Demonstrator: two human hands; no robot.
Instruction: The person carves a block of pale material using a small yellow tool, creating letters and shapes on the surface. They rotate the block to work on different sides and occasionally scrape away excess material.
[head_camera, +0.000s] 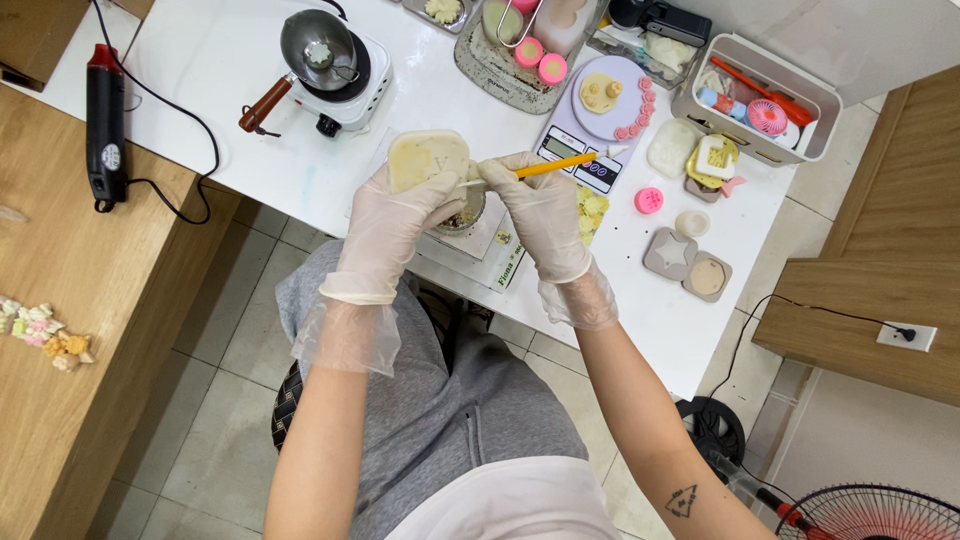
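White counter (250, 60) below: left hand (395, 215) cups a cream mould (428, 157) steady, while right hand (540, 205) pinches a yellow tool (552, 166) against its edge.

**Gloved hands work a pale slab**

The left hand (392, 215) holds a cream slab (428, 157) above the white table (220, 70). The right hand (540, 205) grips a yellow tool (553, 166), tip at the slab's edge. A scale (590, 140) sits just beyond.

Cream mould (428, 158), yellow-orange tool (553, 166)
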